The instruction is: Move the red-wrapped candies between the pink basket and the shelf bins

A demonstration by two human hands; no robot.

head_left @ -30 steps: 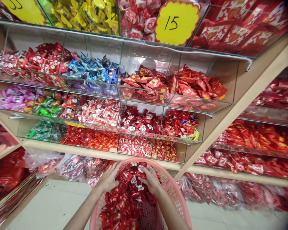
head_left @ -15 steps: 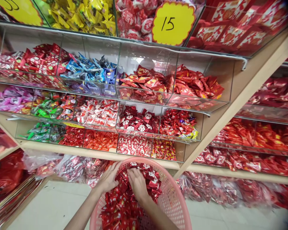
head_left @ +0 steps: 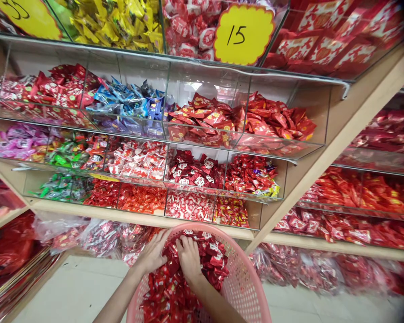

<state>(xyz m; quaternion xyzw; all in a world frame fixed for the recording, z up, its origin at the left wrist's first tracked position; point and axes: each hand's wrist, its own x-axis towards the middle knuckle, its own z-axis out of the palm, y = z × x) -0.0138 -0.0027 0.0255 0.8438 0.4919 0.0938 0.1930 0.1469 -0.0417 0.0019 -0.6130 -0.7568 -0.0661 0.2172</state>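
Observation:
A pink plastic basket [head_left: 247,273] with a perforated wall stands at the bottom centre, holding a heap of red wrapped candies [head_left: 170,287]. At its left rim is my left hand [head_left: 151,251], closed over the edge with the thumb on the inner side. My right hand [head_left: 188,258] lies inside the basket, its fingers bent down into the candies and closed on some of them; the fingertips are partly hidden. Beyond it, along the far inner side, lie dark red candies with white print [head_left: 215,251].
Sloping shelves of clear bins [head_left: 195,172] filled with wrapped candies rise beyond the basket. A yellow price tag [head_left: 244,35] reads 15. Plastic bags of candies [head_left: 101,237] lie under the bottom shelf. A wooden upright [head_left: 323,157] slants at the right, with more candy shelves beyond.
My right hand has shifted slightly left and its fingers are bent a little more into the candies. My left hand stays at the rim. The view has tilted very slightly.

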